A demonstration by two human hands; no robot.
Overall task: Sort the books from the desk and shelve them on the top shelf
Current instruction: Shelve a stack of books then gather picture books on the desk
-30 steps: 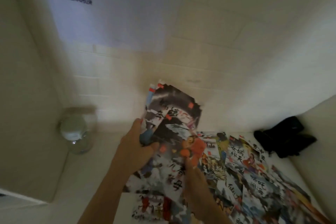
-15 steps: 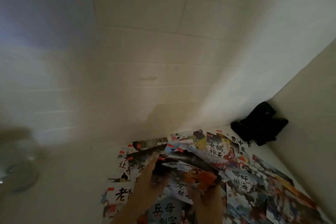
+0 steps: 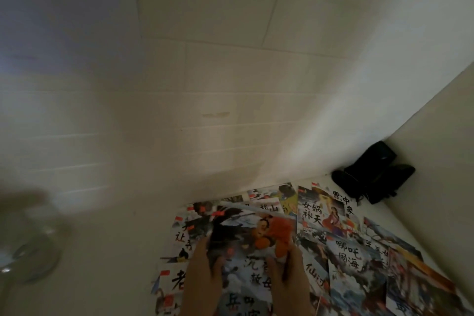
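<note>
Lowered since a second ago, the held picture book (image 3: 252, 236) now sits just above the spread of books (image 3: 341, 246) on the pale desk (image 3: 115, 251), no longer raised against the tiled wall (image 3: 230, 84). Two hands hold it: the left hand (image 3: 202, 279) grips its left edge, the right hand (image 3: 288, 279) its right edge, fingers curled round the cover. Roughly a dozen books overlap below; blur prevents an exact count. One blurred glass jar (image 3: 28, 246) stands left, its contents unclear. One black object (image 3: 374, 174) lies in the far right corner.

Dim pale tiled wall (image 3: 230, 72); white desk (image 3: 107, 251).
</note>
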